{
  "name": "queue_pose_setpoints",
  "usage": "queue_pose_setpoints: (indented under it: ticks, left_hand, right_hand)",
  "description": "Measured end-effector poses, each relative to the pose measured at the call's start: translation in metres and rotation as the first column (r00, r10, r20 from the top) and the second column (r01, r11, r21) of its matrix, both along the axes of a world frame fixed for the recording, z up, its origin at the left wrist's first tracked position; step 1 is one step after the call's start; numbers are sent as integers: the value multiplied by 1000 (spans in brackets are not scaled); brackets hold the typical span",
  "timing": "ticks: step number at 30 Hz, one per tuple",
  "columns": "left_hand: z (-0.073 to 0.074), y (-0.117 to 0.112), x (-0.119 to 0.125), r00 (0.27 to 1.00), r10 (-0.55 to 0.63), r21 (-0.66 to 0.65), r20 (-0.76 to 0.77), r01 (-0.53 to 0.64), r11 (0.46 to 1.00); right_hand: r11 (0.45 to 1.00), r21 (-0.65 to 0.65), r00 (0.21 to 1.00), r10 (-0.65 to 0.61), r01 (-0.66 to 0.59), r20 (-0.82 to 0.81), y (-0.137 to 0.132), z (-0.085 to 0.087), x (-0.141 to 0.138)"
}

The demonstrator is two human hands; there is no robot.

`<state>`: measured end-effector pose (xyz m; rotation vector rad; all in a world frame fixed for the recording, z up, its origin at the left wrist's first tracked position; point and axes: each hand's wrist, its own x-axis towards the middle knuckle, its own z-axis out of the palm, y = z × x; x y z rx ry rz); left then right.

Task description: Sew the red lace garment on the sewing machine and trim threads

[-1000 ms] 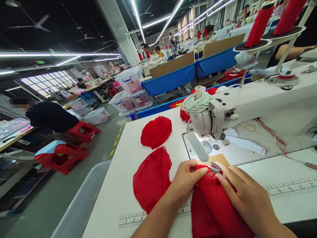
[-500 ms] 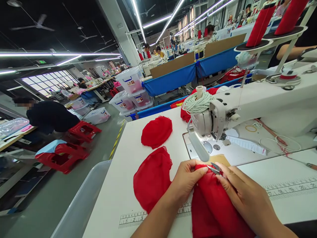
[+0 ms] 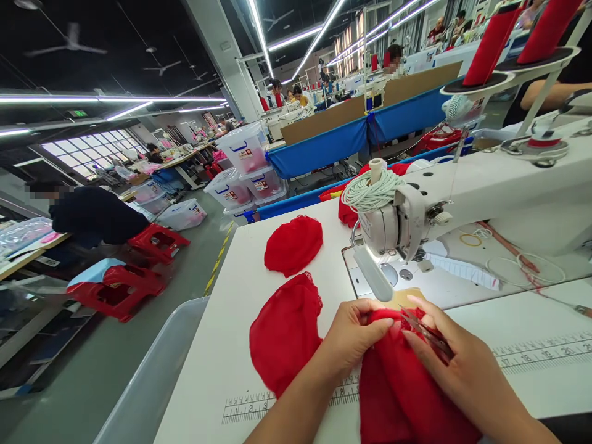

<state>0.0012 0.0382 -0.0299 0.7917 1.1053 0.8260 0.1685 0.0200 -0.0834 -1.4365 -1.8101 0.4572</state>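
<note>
A piece of red fabric (image 3: 402,382) hangs over the near edge of the sewing table, its top edge bunched up. My left hand (image 3: 354,333) pinches that top edge between thumb and fingers. In my right hand (image 3: 467,364) is a pair of small metal thread snips (image 3: 430,333), its blades pointing left across the fabric near a lacy red part. Left of my hands lie two red fabric pieces with lace edges, a larger one (image 3: 284,333) and a smaller one (image 3: 293,245) behind it.
A white sewing machine (image 3: 485,191) stands at the right, a coil of pale cord (image 3: 374,192) on its head. A printed ruler (image 3: 546,348) runs along the table front. Red thread cones (image 3: 493,46) rise at upper right. A plastic bin (image 3: 157,370) stands left of the table.
The snips have turned and drawn back slightly right in my right hand, their blades now beside the lacy part. My left hand keeps its pinch on the fabric.
</note>
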Motion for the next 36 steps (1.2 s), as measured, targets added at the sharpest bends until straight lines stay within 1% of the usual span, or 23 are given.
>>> queue_pose_setpoints:
  ticks: [2,4,5,8,10,12,13,16,19,22,25,30,36]
  left_hand:
    - [-1,-1,0,999,-51,29,-12,51,998]
    - [-1,0,-2,995,-88,56,-47,90,994]
    - [0,0,-3,994,-87,58,-69,92,994]
    - [2,4,-8,990,-23,51,-140,30,998]
    - [3,6,-9,986,4,45,-170,3,999]
    - [3,7,-9,985,-16,35,-174,22,999]
    - [2,7,-9,986,-31,29,-166,36,999]
    - [0,6,-6,990,-37,35,-138,42,998]
    - [-1,5,-5,992,-22,43,-123,27,999]
    - [2,6,-5,993,-24,37,-116,28,999]
    - [4,6,-5,993,-15,41,-116,20,999]
    - [3,5,-5,995,-9,37,-98,13,999]
    - [3,5,-6,998,3,7,-64,-2,1000]
  right_hand:
    - [985,-162,994,46,-63,-104,2,2,1]
    - [959,-254,981,81,-124,-174,4,7,3]
    - [950,-284,979,73,-125,-188,5,9,4]
    - [952,-302,985,3,-56,-175,9,13,10]
    - [954,-297,988,-10,-37,-155,11,11,13]
    - [965,-261,993,-34,2,-116,11,7,14]
    - [976,-217,996,-50,31,-80,10,4,14]
    - [997,1,996,-79,79,51,5,-2,10]
    - [976,215,979,-67,24,195,0,1,6]
    - [933,358,946,-86,-34,313,-1,7,3]
    - [923,380,935,-85,-57,346,1,11,1]
    - [929,364,931,-77,-62,356,1,9,0]
    - [938,343,955,-52,-54,293,0,9,2]
